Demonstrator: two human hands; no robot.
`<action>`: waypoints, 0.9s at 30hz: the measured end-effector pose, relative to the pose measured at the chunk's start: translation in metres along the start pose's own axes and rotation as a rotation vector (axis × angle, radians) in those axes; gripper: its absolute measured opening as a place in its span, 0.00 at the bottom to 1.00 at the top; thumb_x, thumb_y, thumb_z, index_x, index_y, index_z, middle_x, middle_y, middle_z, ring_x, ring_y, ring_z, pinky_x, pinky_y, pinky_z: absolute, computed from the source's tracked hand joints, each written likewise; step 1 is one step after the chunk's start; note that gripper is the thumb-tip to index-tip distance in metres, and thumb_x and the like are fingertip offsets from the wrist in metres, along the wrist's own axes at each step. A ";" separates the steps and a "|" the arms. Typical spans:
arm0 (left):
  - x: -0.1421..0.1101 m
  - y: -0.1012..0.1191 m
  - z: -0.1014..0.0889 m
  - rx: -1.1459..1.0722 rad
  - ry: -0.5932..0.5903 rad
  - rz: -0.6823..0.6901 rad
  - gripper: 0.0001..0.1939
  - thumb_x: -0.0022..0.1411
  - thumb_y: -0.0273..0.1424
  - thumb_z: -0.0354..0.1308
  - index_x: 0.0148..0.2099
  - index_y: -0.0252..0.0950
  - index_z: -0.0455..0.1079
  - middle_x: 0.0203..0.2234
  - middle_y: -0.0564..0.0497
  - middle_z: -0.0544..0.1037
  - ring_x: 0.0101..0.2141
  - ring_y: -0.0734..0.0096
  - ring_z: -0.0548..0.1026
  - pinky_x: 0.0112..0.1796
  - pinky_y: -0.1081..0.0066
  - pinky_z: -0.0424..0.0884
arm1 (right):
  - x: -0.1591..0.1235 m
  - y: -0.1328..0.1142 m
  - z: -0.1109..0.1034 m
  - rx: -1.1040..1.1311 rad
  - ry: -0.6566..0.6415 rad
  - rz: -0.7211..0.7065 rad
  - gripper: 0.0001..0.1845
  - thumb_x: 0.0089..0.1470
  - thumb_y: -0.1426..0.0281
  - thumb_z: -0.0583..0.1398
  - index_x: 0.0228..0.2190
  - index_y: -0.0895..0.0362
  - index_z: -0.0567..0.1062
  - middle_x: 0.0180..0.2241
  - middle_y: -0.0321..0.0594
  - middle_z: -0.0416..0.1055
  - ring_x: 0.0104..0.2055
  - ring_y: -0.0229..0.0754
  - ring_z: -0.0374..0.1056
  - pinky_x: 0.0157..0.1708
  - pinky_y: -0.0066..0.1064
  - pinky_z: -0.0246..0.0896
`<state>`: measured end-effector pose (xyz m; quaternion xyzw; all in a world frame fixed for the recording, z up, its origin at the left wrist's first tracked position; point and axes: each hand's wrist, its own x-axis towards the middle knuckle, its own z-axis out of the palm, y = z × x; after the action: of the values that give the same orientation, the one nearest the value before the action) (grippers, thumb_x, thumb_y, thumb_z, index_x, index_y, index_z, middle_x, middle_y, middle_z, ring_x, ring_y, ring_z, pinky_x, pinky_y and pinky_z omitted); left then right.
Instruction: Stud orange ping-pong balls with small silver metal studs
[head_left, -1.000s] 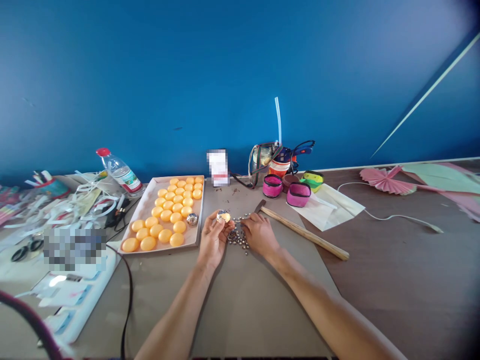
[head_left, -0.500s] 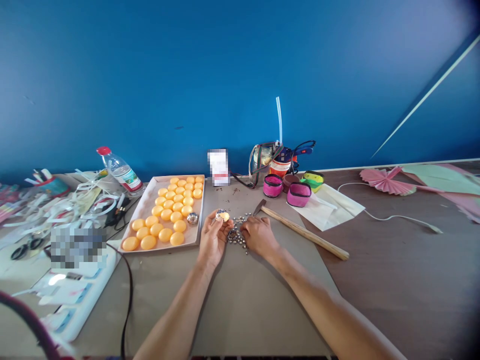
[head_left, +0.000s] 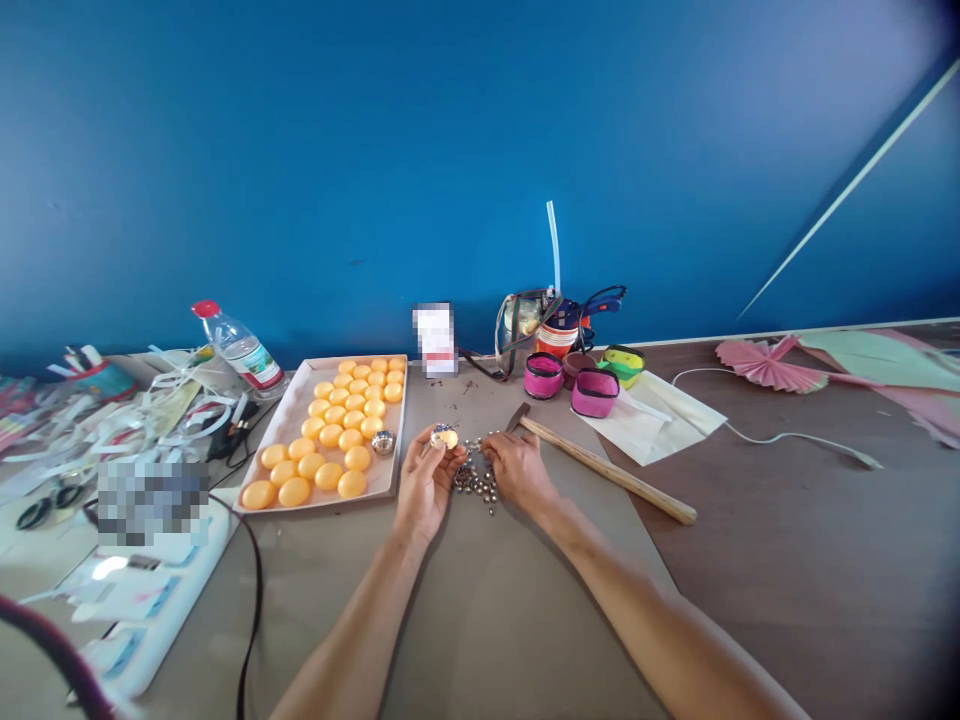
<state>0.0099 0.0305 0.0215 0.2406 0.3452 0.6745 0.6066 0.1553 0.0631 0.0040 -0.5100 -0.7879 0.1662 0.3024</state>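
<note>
My left hand point(head_left: 421, 488) is closed around a ball point(head_left: 447, 438) whose upper part is covered with shiny silver studs; a pale yellow patch of it stays bare. Just to the right lies a loose heap of silver thumbtacks point(head_left: 474, 482) on the grey mat. At the heap's right edge is my right hand point(head_left: 519, 468), its fingers bent and pinched together, and whatever they hold is hidden. A shallow white tray point(head_left: 391, 482) on the left carries several orange balls point(head_left: 328, 477) and one silver-studded ball point(head_left: 383, 442).
Right of my right hand lies a hammer point(head_left: 611, 472). Behind it are pink mesh cups point(head_left: 595, 394), white paper point(head_left: 656, 425) and an orange glue-like tub point(head_left: 556, 340). A tilted bottle point(head_left: 247, 352), tangled white strips point(head_left: 176, 400) and a black cable point(head_left: 259, 590) occupy the left.
The view has shifted slightly. My left hand keeps hold of the studded ball, and my right hand stays at the heap with only a small movement of its fingers.
</note>
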 end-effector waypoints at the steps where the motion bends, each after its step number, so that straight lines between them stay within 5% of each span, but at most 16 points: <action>1: 0.000 0.000 0.000 0.001 0.000 0.001 0.17 0.50 0.30 0.63 0.44 0.37 0.65 0.31 0.51 0.76 0.30 0.74 0.75 0.35 0.72 0.70 | 0.000 0.000 0.000 -0.017 -0.001 -0.009 0.12 0.53 0.78 0.50 0.28 0.58 0.72 0.29 0.38 0.73 0.34 0.37 0.65 0.39 0.32 0.42; 15: 0.000 -0.001 -0.001 0.018 -0.019 -0.016 0.17 0.50 0.30 0.63 0.43 0.38 0.66 0.31 0.51 0.76 0.30 0.74 0.75 0.35 0.72 0.70 | 0.004 0.004 -0.001 -0.010 0.037 -0.018 0.10 0.54 0.70 0.54 0.27 0.56 0.75 0.30 0.38 0.72 0.36 0.38 0.65 0.41 0.33 0.44; 27: -0.002 0.001 0.004 0.019 -0.014 -0.032 0.18 0.48 0.30 0.64 0.43 0.37 0.67 0.31 0.51 0.76 0.29 0.73 0.75 0.34 0.71 0.70 | 0.005 -0.005 -0.009 0.513 0.141 0.007 0.10 0.52 0.69 0.55 0.27 0.55 0.76 0.27 0.38 0.68 0.31 0.38 0.64 0.33 0.28 0.58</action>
<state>0.0126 0.0295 0.0255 0.2455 0.3511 0.6597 0.6174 0.1559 0.0650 0.0156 -0.4298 -0.6953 0.3256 0.4752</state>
